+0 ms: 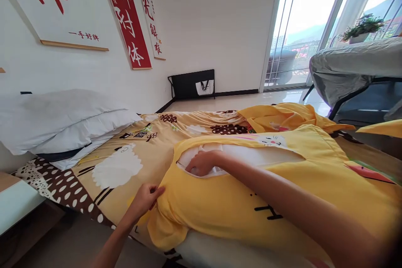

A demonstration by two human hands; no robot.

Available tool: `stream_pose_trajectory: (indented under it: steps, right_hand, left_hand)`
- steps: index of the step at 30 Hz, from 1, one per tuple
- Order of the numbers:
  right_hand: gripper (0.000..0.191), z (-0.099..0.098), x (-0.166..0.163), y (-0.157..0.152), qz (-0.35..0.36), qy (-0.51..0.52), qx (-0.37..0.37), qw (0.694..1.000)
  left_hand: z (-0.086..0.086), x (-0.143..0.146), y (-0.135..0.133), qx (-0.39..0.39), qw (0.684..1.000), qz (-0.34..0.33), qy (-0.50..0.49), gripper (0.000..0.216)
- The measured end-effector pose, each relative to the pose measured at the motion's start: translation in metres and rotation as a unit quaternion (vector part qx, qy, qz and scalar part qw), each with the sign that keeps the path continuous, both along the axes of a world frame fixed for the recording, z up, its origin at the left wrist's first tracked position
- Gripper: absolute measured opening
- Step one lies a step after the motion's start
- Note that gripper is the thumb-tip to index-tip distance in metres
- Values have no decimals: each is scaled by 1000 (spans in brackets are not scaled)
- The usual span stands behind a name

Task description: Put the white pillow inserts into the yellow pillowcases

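Observation:
A yellow pillowcase (216,201) with a printed rabbit and dark lettering lies across the bed in front of me. Through its long slit shows a white pillow (251,155). My right hand (201,163) reaches into the slit near its left end, fingers curled against the white fabric; the fingertips are partly hidden. At the pillowcase's left corner, my left hand (145,201) pinches the yellow cloth between thumb and fingers.
The bed wears a tan sheet (150,150) with sheep prints. White pillows (72,121) are stacked at the left. More yellow fabric (282,115) lies on the far side. A bedside table (19,201) stands lower left; a grey-covered table (354,63) is at the right.

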State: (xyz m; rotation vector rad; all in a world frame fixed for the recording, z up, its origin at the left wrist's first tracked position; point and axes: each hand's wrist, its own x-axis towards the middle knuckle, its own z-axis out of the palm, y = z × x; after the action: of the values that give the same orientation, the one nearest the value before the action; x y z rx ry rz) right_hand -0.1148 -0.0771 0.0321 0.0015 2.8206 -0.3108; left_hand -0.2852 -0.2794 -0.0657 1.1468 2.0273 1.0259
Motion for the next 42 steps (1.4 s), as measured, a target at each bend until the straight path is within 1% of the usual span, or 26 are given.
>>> stream_pose_trajectory:
  steps: [3,5,9,11,13,15,16,18,20,21,22,23,25,27,28,30,32,33,34,36,37,39,42]
  right_hand:
    - [44,-8,6,-2,35,11,0,999]
    - [42,-12,7,-2,42,21,-1,999]
    - [34,-17,4,-8,36,14,48,998]
    - [29,-19,2,-15,46,11,82,996]
    - [26,-22,1,-20,60,12,101,993]
    - [24,-24,3,-21,61,22,104,992]
    - [24,-25,4,-19,53,37,100,993]
    - [26,-26,8,-13,24,82,81,993]
    - [30,-26,13,-7,-3,137,55,989]
    - [32,-26,16,-6,-9,162,41,986]
    - [34,-25,20,-5,-9,186,30,982]
    - [35,-24,24,-5,-7,209,23,978]
    - [37,-22,32,-5,2,247,30,968]
    - [39,-19,41,-4,-14,275,56,960]
    - [41,-18,45,-2,-36,280,70,957]
    - [45,-14,52,3,-92,264,86,956]
    - [45,-10,57,6,-133,229,90,960]
    - [44,-8,59,6,-143,213,93,962]
    - [41,-7,61,6,-147,202,97,963]
    - [38,-6,69,3,-147,199,106,963]
    - [36,-7,74,2,-148,203,106,962]
    - [33,-8,89,3,-159,221,104,957]
    - [30,-7,119,16,-226,250,71,939]
  left_hand:
    - [9,6,-3,46,999,-9,4,53]
    - [15,11,-5,56,998,6,11,53]
    - [26,12,-3,76,996,40,2,51]
    - [31,12,7,96,994,50,13,47]
    - [35,16,23,111,991,53,61,44]
    - [37,26,38,114,986,45,111,42]
    - [38,33,42,105,985,27,136,40]
    - [38,45,42,58,980,-48,182,38]
    - [36,49,29,-14,965,-128,228,36]
    - [34,45,20,-51,957,-153,242,36]
    - [32,39,9,-82,953,-165,242,37]
    - [30,29,0,-106,952,-171,229,38]
    - [28,7,-14,-150,956,-194,163,41]
    - [31,-11,-17,-161,959,-218,85,43]
    - [35,-15,-13,-143,964,-215,62,43]
    - [43,-14,4,-59,982,-168,64,40]
    - [51,-1,32,37,988,-92,120,35]
    - [54,7,48,57,983,-61,164,32]
    - [56,16,64,56,974,-36,215,30]
    - [57,29,94,1,951,-9,309,32]
    - [56,32,106,-31,941,-6,337,33]
    - [54,31,123,-75,933,-12,353,33]
    - [52,14,131,-117,930,-35,346,26]
